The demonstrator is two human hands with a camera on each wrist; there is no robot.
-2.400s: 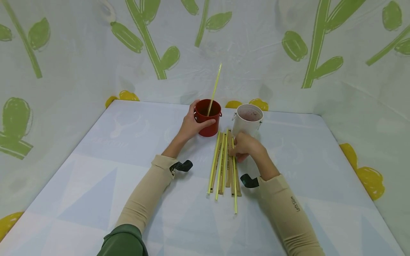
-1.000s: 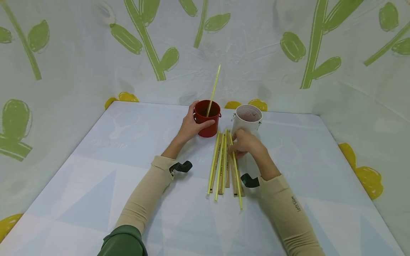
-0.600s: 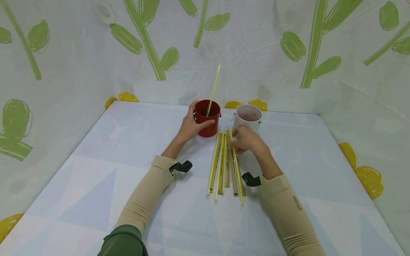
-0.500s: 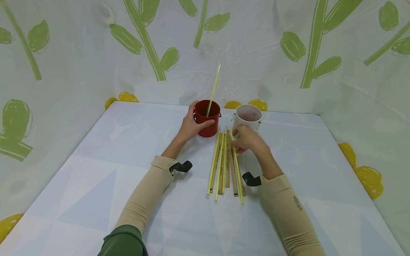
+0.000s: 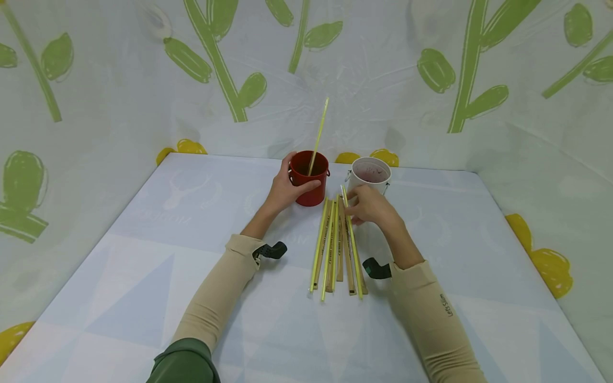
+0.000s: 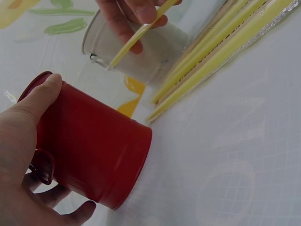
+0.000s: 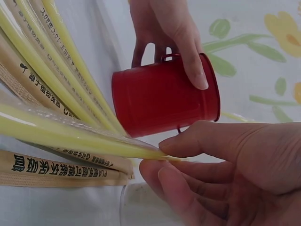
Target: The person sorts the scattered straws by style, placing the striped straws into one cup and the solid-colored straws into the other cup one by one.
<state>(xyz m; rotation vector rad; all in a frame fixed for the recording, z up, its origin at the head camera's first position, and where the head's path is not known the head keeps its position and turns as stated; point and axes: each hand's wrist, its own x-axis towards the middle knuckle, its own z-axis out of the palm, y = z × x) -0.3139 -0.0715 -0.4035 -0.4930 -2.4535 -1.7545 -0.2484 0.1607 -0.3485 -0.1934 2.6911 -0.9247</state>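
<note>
My left hand (image 5: 282, 189) grips a red metal pail (image 5: 310, 178), with thumb and fingers round its side. One yellow straw (image 5: 319, 133) leans inside the pail and sticks up past the rim. My right hand (image 5: 371, 205) pinches another yellow straw (image 7: 80, 136) in clear wrapping between thumb and fingers near its far end. That straw slants over a row of straws on the table, where yellow ones (image 5: 318, 244) lie among brown paper-wrapped straws (image 5: 340, 255) with printing. Just behind the right hand stands a white pail (image 5: 370, 173), its lower part partly hidden.
A pale blue and white patterned cloth covers the table (image 5: 201, 298). The wall (image 5: 364, 80) with green plant prints rises directly behind both pails. Wrist cameras (image 5: 272, 250) sit on both forearms, low over the table.
My right hand has pulled its yellow straw away from me, towards the pails, so its near end has moved up the table. The left hand stays on the red pail.
</note>
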